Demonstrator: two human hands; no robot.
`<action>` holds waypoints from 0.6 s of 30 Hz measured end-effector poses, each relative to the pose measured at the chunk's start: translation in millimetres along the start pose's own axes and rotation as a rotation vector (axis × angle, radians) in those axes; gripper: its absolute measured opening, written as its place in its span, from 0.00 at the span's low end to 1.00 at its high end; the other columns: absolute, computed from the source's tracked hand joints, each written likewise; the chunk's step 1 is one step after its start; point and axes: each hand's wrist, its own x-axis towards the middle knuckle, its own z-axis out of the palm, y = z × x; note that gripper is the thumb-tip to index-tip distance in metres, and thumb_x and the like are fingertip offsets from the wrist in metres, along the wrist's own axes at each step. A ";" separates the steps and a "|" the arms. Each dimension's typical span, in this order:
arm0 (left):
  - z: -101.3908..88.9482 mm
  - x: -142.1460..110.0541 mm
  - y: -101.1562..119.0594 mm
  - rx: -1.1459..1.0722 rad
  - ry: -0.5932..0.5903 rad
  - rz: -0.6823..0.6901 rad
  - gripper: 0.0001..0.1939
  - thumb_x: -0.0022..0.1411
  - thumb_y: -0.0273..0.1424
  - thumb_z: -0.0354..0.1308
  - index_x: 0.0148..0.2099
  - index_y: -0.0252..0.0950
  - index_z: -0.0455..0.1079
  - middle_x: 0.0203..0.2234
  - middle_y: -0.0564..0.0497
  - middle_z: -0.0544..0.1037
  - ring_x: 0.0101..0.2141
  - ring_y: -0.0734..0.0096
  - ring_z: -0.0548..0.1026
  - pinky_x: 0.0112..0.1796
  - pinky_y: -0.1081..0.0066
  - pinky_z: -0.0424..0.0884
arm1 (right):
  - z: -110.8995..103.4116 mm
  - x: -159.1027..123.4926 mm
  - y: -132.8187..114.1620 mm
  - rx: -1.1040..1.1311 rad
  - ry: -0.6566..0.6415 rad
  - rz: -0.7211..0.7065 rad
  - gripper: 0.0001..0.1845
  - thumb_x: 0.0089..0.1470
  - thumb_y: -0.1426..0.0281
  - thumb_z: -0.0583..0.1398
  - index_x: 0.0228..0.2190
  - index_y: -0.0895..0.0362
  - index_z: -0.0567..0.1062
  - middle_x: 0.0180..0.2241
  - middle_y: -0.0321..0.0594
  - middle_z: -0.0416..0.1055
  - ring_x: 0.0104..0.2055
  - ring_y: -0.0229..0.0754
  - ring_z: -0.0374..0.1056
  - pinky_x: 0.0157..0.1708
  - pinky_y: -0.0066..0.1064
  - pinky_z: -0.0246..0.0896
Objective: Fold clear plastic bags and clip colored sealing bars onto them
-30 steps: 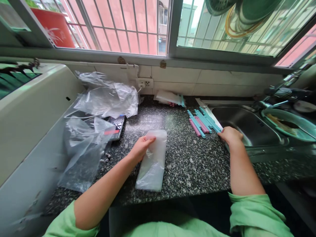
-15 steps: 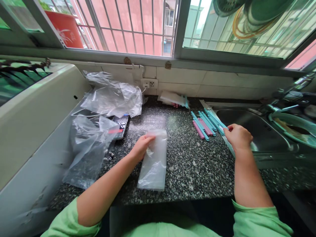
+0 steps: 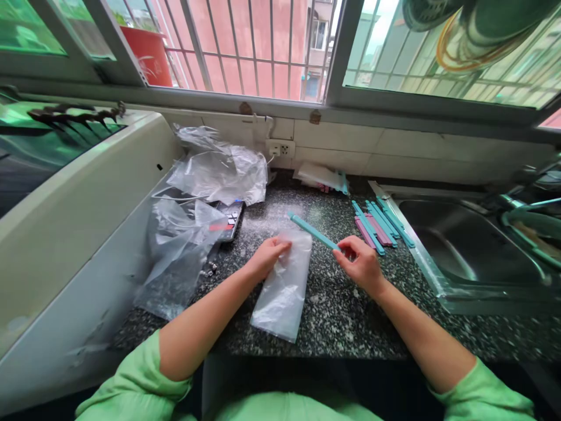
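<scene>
My left hand [image 3: 269, 257] pinches the upper left edge of a folded clear plastic bag [image 3: 284, 298] at the front of the counter. Between the thumb and fingers of my right hand [image 3: 362, 266] is one end of a teal plastic strip [image 3: 312, 230], which looks like a bag sealing clip. Its far end points up and left, just above the bag's top edge. More teal strips [image 3: 385, 221] and pink strips [image 3: 364, 231] lie side by side to the right, near the sink.
Crumpled clear plastic [image 3: 223, 169] and a phone [image 3: 232, 217] lie on the left. Filled-looking bags [image 3: 319, 175] rest by the wall below the socket [image 3: 280, 148]. A steel sink [image 3: 464, 234] is on the right, a white stove side [image 3: 109, 193] on the left.
My right hand has moved left from the strips beside the sink, bringing one teal strip to the bag. My left hand keeps its hold on the bag. The view has shifted slightly left.
</scene>
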 end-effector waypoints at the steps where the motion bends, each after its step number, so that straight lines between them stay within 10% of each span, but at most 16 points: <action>1: 0.3 -0.2 -0.2 -0.002 -0.005 -0.001 0.15 0.36 0.37 0.63 0.25 0.32 0.66 0.14 0.56 0.68 0.16 0.80 0.63 0.20 0.77 0.56 | 3.3 -1.3 -4.0 0.022 -0.011 -0.031 0.07 0.51 0.66 0.56 0.26 0.57 0.69 0.23 0.36 0.66 0.22 0.33 0.59 0.23 0.26 0.57; 18: 7.0 -5.1 -8.0 -0.051 -0.122 0.016 0.14 0.36 0.34 0.65 0.26 0.30 0.71 0.19 0.52 0.73 0.21 0.76 0.67 0.25 0.75 0.61 | 18.1 -9.4 1.3 -0.020 -0.082 -0.171 0.07 0.55 0.68 0.53 0.33 0.55 0.71 0.30 0.41 0.70 0.31 0.40 0.67 0.31 0.30 0.64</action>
